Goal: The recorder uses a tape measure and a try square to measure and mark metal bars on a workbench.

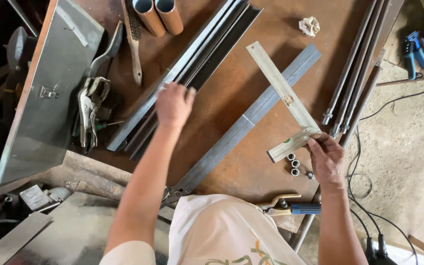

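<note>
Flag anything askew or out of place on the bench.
A crumpled paper wad sits loose on the rusty steel table. The right hand holds the framing square skewed across the flat bar, not flush. Otherwise ordinary shop clutter.

Workshop setup, shot from above. Main bench [231, 98] is a rusty brown steel plate, pretty scuffed, w/ daylight-ish light coming across it and soft shadows. Right side drops off to a bare concrete floor [408, 147], dusty grey-tan, w/ black cables [364, 196] snaking over it. Left edge is darker, a shiny galvanized sheet-metal box [50, 83] leaning there, more sheet metal [74, 230] lower left, plus assorted scrap bits in the shadows. Top right corner of the floor has some blue-handled tool [414, 51] lying around. No walls or windows in view, can't tell where the light's coming from exactly.
</note>
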